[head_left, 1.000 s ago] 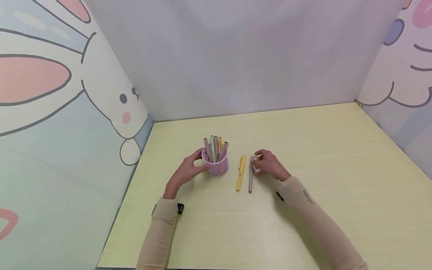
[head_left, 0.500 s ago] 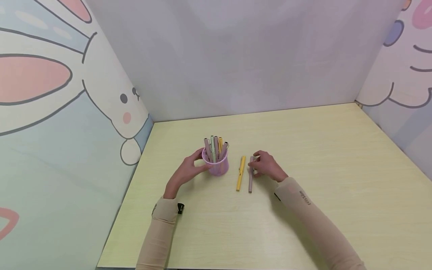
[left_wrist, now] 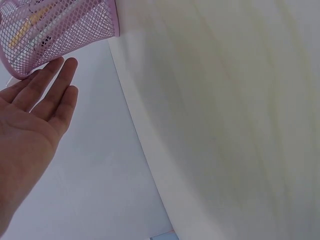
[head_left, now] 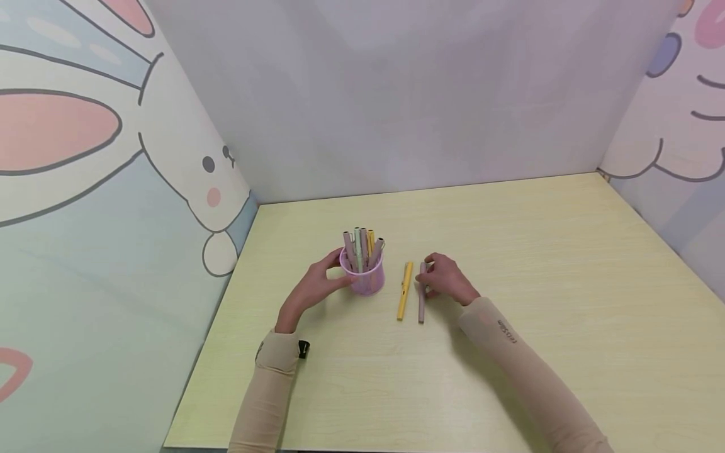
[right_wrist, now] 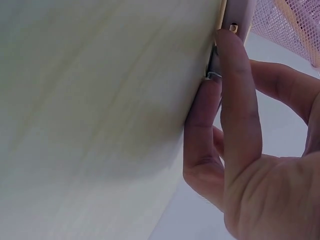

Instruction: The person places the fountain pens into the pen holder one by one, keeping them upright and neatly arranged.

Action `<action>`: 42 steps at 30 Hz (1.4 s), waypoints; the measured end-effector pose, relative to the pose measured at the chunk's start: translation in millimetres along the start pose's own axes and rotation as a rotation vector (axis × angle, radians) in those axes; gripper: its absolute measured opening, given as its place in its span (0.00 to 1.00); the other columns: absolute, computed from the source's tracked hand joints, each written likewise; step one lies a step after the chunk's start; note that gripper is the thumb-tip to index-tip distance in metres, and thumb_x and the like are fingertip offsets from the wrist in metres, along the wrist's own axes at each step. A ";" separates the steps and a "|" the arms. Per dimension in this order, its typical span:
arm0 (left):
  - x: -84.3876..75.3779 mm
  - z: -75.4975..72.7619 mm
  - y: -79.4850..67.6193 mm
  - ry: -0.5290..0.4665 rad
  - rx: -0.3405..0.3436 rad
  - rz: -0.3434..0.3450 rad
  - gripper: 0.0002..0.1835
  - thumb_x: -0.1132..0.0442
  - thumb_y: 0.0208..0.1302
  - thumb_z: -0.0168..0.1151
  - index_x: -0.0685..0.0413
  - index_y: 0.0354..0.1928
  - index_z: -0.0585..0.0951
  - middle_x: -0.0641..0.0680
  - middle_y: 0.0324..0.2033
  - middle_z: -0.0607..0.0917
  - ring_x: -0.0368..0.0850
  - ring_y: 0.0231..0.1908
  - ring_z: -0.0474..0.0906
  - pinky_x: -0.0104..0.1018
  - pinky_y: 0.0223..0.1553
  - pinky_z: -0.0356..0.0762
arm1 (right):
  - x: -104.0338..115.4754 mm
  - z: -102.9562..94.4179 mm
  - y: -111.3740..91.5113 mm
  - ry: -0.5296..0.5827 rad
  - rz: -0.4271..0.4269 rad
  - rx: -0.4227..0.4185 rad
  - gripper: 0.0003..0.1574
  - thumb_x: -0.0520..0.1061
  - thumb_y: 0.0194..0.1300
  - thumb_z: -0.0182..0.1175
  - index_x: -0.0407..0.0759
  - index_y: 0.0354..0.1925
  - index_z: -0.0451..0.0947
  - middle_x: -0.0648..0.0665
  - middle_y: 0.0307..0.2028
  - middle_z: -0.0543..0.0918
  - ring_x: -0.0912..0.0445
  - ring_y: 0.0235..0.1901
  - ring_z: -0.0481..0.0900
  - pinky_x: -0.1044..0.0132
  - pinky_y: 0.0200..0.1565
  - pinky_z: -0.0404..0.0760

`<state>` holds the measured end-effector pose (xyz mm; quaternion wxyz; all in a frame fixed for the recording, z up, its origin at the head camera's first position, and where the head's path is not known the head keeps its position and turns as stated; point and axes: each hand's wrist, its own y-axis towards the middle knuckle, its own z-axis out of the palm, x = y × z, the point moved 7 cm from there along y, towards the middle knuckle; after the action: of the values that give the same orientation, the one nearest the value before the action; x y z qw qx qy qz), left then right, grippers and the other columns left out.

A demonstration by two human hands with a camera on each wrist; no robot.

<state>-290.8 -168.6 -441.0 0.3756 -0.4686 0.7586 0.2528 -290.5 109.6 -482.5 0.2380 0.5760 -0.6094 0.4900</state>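
A pink mesh pen cup (head_left: 368, 283) stands upright on the table, with several capped pens in mauve, pale green and yellow inside. My left hand (head_left: 314, 286) holds the cup from its left, thumb at the front and fingers behind the rim; in the left wrist view some fingers of this hand (left_wrist: 35, 110) lie fairly straight beside the mesh. A mauve pen (head_left: 421, 308) lies on the table right of the cup. Its upper part is pinched by my right hand (head_left: 450, 280); the right wrist view shows fingertips against the pen (right_wrist: 240, 12) near its clip.
Between the cup and the mauve pen lies a yellow pen (head_left: 404, 292), roughly parallel to the mauve one. The pale wooden table (head_left: 538, 251) meets a grey wall (head_left: 408, 94) behind and a cartoon-printed panel (head_left: 113, 264) at the left.
My right hand has shifted slightly left and closed its fingertips onto the mauve pen. The left hand and the cup stay in place.
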 end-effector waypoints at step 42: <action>0.6 1.7 0.0 -0.006 -0.001 -0.006 0.41 0.47 0.68 0.69 0.47 0.79 0.64 0.55 0.67 0.77 0.55 0.68 0.71 0.66 0.67 0.63 | -3.1 -9.6 0.7 -0.003 -0.085 0.017 0.33 0.31 0.68 0.58 0.25 0.68 0.63 0.30 0.45 0.78 0.49 0.33 0.85 0.60 0.34 0.87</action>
<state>-290.4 -167.6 -442.5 0.3784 -0.4701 0.7561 0.2533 -293.1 119.3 -481.5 0.2528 0.6040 -0.5806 0.4840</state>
